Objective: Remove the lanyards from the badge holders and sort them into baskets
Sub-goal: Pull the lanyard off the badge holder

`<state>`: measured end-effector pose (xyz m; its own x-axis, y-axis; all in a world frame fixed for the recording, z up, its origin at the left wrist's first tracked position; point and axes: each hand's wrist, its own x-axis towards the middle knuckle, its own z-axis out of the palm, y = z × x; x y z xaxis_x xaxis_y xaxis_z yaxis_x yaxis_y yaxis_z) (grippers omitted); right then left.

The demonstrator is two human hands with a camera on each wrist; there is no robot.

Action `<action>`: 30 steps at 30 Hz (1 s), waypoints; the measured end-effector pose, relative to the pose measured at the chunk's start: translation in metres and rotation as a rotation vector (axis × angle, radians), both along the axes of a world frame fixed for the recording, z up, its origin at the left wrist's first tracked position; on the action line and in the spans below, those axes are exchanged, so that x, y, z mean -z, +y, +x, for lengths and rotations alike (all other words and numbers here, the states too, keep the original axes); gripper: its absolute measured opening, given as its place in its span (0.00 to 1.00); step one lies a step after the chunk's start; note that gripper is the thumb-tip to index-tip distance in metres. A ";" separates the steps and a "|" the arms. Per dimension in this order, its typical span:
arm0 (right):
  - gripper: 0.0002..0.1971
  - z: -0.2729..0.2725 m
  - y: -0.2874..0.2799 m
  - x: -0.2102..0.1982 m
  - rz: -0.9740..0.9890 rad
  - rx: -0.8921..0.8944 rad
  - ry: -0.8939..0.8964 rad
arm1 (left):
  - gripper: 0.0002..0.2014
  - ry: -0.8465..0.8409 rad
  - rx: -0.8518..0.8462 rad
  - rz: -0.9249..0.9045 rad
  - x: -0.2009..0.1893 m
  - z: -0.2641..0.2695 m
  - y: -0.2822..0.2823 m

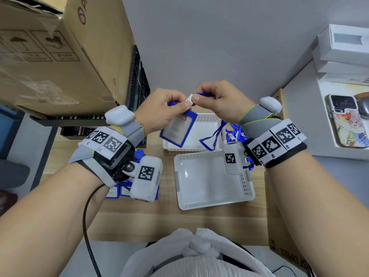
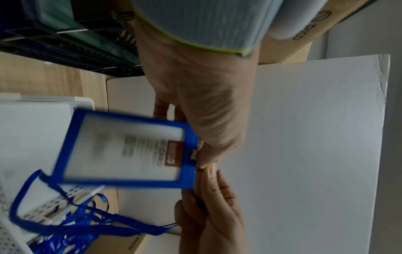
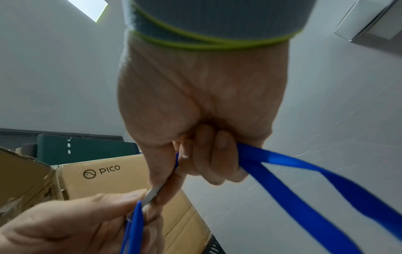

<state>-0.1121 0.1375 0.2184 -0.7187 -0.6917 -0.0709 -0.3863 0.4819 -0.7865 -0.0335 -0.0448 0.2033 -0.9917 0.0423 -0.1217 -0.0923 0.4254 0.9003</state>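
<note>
Blue badge holder (image 1: 178, 129) hangs in the air above the table (image 1: 169, 214), over the far white basket (image 1: 191, 145). L hand (image 1: 159, 111) pinches its top edge w/ thumb and curled fingers. R hand (image 1: 219, 102) pinches the metal clip (image 1: 189, 100) at the holder's top, other fingers curled round the blue lanyard (image 1: 212, 137). In the right wrist view the strap runs out of the R fist as two bands. Its loop drops over the far basket's right rim.

Near white basket (image 1: 213, 179) sits just in front of the far one; nothing seen lying in either. Right of the baskets, a tangle of blue lanyards (image 1: 235, 134), mostly hidden behind the R wrist gear. Left, a heap of more blue badge holders (image 1: 123, 189) on the table, largely covered by the L wrist camera.

Around: big cardboard box (image 1: 60, 52) far left on a black rack (image 1: 137, 92), grey partition wall (image 1: 219, 47) behind, second cardboard box (image 1: 283, 236) at the table's right edge. On the side shelf to the right: white boxes (image 1: 343, 48) and a phone (image 1: 347, 120) in a cartoon case.
</note>
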 end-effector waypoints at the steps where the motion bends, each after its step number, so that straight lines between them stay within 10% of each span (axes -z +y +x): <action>1: 0.09 0.001 -0.001 0.000 -0.009 0.005 0.008 | 0.14 0.006 -0.008 0.002 0.000 0.000 -0.001; 15: 0.17 -0.013 0.012 0.003 -0.069 0.273 0.116 | 0.18 -0.239 -0.055 0.395 -0.003 0.012 0.003; 23: 0.13 0.017 -0.009 0.035 0.083 0.100 -0.114 | 0.14 -0.181 -0.251 0.700 -0.010 0.002 0.018; 30: 0.12 0.034 -0.017 0.037 -0.183 0.095 -0.524 | 0.15 -0.223 -0.358 0.801 -0.010 0.003 0.016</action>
<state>-0.0780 0.1208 0.1813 -0.6792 -0.6606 -0.3198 0.1165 0.3332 -0.9356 -0.0301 -0.0289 0.2129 -0.9186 -0.1096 -0.3797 -0.3066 -0.4087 0.8596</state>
